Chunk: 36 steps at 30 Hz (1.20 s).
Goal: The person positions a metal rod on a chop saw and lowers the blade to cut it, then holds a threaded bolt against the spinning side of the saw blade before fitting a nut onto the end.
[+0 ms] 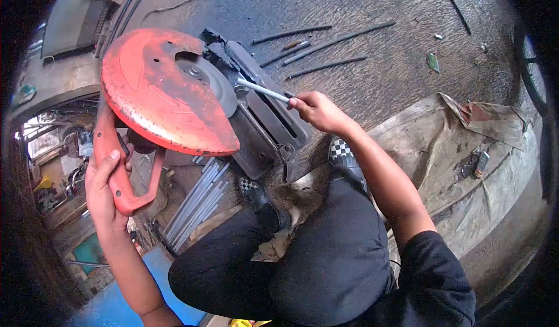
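Note:
A cut-off saw with a worn red blade guard (169, 94) stands in front of me on its dark metal base (279, 123). My left hand (108, 178) is wrapped round the saw's red handle (121, 184), thumb on the near side. Part of the grey cutting disc (224, 91) shows below the guard's edge. In my right hand (317, 111) is a thin grey metal rod (262, 89), gripped near one end. Its other end reaches to the disc's edge, above the base.
A bundle of grey metal rods (198, 202) lies on the floor left of my feet. Several dark rods (338, 43) are scattered on the floor beyond the saw. A dirty tarp (431, 146) with a lighter (481, 164) on it spreads to the right. Clutter fills the left side.

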{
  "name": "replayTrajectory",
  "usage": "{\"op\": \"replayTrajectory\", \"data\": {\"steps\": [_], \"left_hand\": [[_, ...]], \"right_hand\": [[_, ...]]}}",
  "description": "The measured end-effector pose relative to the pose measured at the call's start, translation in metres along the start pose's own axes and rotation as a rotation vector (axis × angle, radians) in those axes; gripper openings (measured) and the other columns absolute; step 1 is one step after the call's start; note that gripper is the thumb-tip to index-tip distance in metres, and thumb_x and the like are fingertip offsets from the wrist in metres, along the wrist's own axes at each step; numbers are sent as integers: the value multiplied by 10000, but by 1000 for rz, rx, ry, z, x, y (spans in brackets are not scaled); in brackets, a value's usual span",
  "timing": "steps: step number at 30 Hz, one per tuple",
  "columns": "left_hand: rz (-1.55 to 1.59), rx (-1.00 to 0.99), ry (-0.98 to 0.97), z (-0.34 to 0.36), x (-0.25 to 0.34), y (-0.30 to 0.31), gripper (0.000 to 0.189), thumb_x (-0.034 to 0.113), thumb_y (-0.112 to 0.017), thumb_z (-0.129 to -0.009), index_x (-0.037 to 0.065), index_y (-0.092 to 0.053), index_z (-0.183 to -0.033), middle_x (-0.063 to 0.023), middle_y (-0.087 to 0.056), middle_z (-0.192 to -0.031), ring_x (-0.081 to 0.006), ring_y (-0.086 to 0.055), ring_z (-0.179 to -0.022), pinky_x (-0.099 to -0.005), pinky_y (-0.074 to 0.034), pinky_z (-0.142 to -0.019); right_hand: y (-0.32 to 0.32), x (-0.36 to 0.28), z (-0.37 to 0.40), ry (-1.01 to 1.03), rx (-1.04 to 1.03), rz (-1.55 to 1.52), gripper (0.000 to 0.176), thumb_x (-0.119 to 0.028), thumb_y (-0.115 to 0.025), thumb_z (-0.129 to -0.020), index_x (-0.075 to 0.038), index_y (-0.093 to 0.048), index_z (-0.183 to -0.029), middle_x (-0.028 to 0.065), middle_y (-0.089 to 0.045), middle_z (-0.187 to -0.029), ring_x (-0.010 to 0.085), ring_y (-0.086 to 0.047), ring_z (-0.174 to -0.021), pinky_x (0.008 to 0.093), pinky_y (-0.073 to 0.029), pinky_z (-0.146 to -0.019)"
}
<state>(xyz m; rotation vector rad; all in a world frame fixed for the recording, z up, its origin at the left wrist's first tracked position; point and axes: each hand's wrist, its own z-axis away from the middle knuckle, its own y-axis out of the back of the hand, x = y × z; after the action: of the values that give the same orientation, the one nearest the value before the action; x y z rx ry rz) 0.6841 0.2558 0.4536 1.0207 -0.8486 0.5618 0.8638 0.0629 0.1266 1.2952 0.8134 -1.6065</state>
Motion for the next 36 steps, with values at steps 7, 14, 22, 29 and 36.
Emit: {"op": "replayTrajectory", "data": {"steps": [7,14,22,29,36], "left_hand": [[-159,-26,11,0,1,-5,356,142,-620,-841,-8,-511,-1145,-71,-594,-947,-109,-572,-810,-220,-448,-670],[-132,75,-41,3,-2,-10,357,160,-621,-844,-19,-518,-1135,-75,-591,-905,-116,-567,-787,-224,-450,-668],[-119,53,-24,-1,-3,-4,370,154,-619,-841,-22,-515,-1149,-79,-594,-919,-113,-548,-751,-234,-455,-679],[-94,19,-25,-2,-4,-2,427,150,-613,-841,-32,-479,-1204,-102,-596,-1011,-145,-586,-866,-246,-468,-743],[-20,37,-39,3,-2,-15,476,145,-601,-847,-39,-442,-1256,-125,-572,-1094,-197,-578,-974,-294,-462,-830]], "right_hand": [[-15,-3,-10,93,145,151,294,-294,-557,-890,-12,-635,-861,182,-572,-680,290,-525,-631,415,-441,-600],[-27,-3,-21,214,299,343,239,-309,-565,-859,-81,-631,-830,202,-604,-721,410,-586,-698,492,-475,-623],[-20,2,-31,286,172,447,205,-275,-540,-863,-92,-624,-824,197,-602,-701,407,-587,-682,500,-472,-612],[-15,0,-33,239,30,323,212,-223,-531,-881,-32,-613,-841,248,-536,-681,436,-516,-643,466,-434,-584],[-14,-8,-29,229,-13,236,225,-204,-536,-893,8,-599,-855,261,-490,-644,437,-470,-588,434,-408,-548]]}}
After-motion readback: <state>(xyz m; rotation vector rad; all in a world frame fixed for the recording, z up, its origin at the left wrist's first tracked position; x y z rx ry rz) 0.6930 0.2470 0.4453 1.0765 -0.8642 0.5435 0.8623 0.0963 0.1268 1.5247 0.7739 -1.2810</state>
